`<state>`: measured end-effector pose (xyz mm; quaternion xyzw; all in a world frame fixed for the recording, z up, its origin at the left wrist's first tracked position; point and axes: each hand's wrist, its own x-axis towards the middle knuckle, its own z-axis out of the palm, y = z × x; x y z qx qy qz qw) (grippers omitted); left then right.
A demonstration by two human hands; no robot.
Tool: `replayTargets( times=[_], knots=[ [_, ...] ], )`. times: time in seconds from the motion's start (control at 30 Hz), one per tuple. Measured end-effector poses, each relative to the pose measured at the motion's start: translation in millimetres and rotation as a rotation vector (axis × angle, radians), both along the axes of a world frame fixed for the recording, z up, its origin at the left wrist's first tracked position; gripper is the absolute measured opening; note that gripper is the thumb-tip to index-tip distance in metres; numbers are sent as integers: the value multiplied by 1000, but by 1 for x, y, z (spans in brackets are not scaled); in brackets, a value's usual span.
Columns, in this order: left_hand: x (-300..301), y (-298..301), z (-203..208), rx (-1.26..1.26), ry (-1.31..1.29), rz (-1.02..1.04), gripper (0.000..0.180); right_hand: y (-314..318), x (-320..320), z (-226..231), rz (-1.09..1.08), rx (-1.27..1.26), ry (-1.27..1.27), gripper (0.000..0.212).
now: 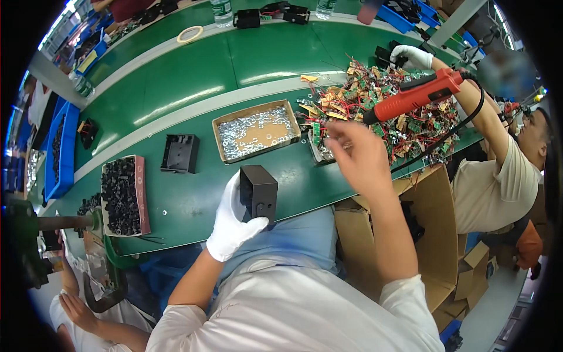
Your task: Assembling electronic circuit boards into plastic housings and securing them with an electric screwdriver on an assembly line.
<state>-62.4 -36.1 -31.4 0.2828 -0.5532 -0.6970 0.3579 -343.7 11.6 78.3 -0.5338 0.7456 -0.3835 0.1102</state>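
My left hand [231, 226], in a white glove, grips a black box-shaped housing [262, 192] in front of my body, its hollow side turned left. My bare right hand [360, 155] hovers at the near edge of a heap of small circuit boards with wires [352, 88]; its thumb and fingers are apart, and I see nothing in them. Just beyond that hand a red electric screwdriver [413, 97] hangs over the heap. A shallow cardboard tray [267, 136] of small metal washers lies past the held housing. Another black housing [180, 154] rests on the green table, left of the tray.
At left stand a box of small black parts [122, 196] and a blue bin [61, 152]. A green belt [193, 70] carrying a tape roll [190, 34] runs behind. A co-worker's gloved hand [413, 57] touches black parts at right. An open carton [434, 234] stands below the table edge.
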Motion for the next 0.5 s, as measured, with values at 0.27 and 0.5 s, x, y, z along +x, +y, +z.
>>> replayTargets(
  times=[0.27,0.5],
  knots=[
    [3,-2,-7,-84,108,20,120,-151,-23,-20,172,565,797,21],
    [11,-8,10,-95,21,-9,119,-138,-35,10,94,565,555,24]
  ],
)
